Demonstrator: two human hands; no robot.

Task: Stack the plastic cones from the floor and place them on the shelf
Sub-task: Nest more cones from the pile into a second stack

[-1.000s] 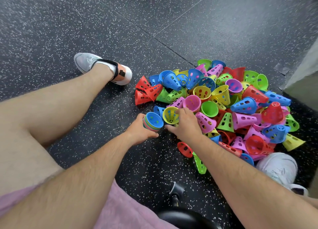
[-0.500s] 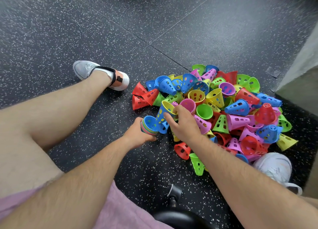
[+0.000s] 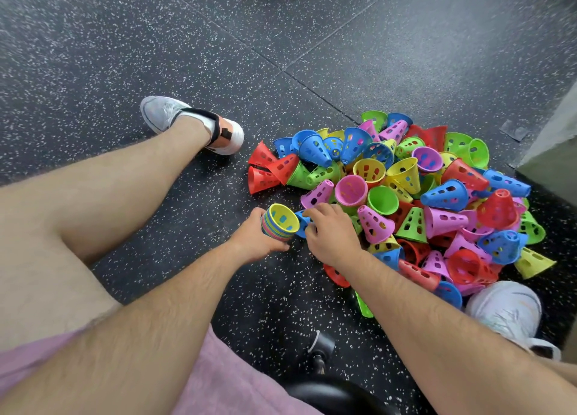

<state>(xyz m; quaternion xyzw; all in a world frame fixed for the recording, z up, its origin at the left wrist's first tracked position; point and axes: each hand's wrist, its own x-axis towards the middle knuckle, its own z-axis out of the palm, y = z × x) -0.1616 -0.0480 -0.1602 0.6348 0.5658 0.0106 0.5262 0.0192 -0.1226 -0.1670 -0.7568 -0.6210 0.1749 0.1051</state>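
The left hand point(image 3: 254, 243) grips a nested stack point(image 3: 278, 224) (yellow cone innermost); the right hand point(image 3: 332, 233) pinches a blue cone point(image 3: 302, 222).

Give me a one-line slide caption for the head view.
Left hand holds a nested cone stack, yellow on top, while the right hand reaches into the loose cone pile.
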